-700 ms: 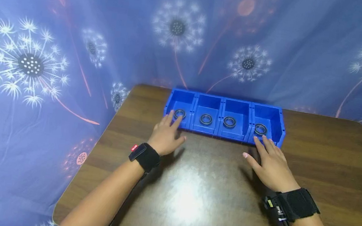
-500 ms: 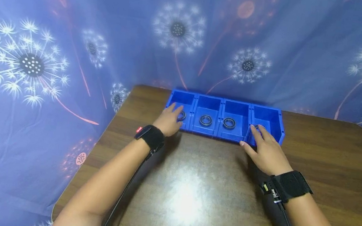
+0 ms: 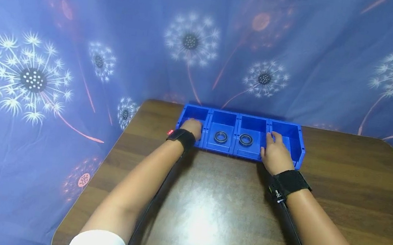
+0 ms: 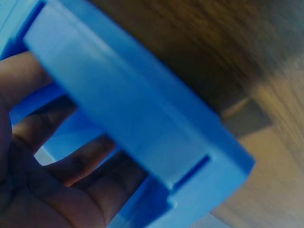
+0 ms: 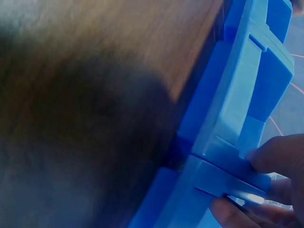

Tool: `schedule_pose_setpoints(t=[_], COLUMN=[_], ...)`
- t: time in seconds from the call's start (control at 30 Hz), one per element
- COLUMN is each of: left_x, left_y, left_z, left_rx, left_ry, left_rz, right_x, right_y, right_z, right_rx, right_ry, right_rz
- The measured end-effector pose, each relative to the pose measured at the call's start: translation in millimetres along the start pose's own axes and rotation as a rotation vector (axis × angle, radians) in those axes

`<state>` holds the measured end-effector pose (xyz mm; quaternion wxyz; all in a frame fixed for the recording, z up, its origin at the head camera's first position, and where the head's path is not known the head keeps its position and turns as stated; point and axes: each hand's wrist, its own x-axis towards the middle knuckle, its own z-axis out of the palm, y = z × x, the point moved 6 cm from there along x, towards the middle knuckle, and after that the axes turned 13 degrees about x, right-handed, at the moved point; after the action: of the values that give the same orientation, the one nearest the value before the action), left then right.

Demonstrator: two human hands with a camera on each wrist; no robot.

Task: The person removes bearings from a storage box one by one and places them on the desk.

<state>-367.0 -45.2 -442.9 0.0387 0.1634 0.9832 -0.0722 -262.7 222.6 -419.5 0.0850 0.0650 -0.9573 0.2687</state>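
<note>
My left hand [image 3: 192, 127] reaches down into the leftmost blue bin [image 3: 197, 112]. In the left wrist view its fingers [image 4: 80, 161] bend behind the bin's front wall [image 4: 123, 99], and their tips are hidden. At the rightmost bin [image 3: 293, 138], my right hand [image 3: 276, 155] has its thumb beside the divider and its fingers inside. A dark ring edge with a bright glint [image 5: 247, 196] shows by those fingers in the right wrist view. The bearings in both end bins are covered in the head view; I cannot tell whether either is gripped.
A ball bearing [image 3: 220, 137] lies in the second bin from the left, and another bearing [image 3: 246, 140] in the third. The joined bins stand near the back edge of the wooden table [image 3: 342, 183]. Behind hangs a blue dandelion-print cloth [image 3: 223, 48]. Cables trail along both forearms.
Both hands have moved forward from the bins' front edge into the end bins, covering the bearings there. The left fingers have bent downward, and the right hand has shifted left.
</note>
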Motion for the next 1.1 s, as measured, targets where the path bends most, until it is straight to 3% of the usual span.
schedule_pose_setpoints(t=[0.1,0.23,0.37,0.53,0.7,0.8,0.93,1.1], left_x=[-2.7,-7.6,-11.2,-29.8,-67.1,-91.1,-111.5,-118.8], left_y=[-2.4,-5.6,-7.6,-7.7,5.1,18.7,36.1,51.4], left_z=[12.7,17.1,15.0,-15.2,-60.0,-71.7,-59.4,-31.4], left_rx=[-0.03,-0.083,-0.074,-0.074,-0.135,-0.161,-0.148,-0.081], left_ry=[-0.02,-0.058,-0.019,0.063,0.142,0.153,0.125,0.116], left_rz=[-0.031,-0.07,-0.047,-0.011,0.077,0.168,0.285,0.352], right_x=[-3,-5,-6,-4,1,5,7,6], right_y=[1,1,-1,0,2,2,1,1], right_z=[8,13,16,17,12,7,5,8], right_rx=[0.004,0.002,-0.015,-0.026,-0.022,-0.012,-0.014,-0.023], right_ry=[-0.005,-0.024,-0.013,0.014,0.041,0.06,0.078,0.099], right_rz=[0.015,0.041,0.027,-0.01,-0.019,-0.026,-0.034,-0.059])
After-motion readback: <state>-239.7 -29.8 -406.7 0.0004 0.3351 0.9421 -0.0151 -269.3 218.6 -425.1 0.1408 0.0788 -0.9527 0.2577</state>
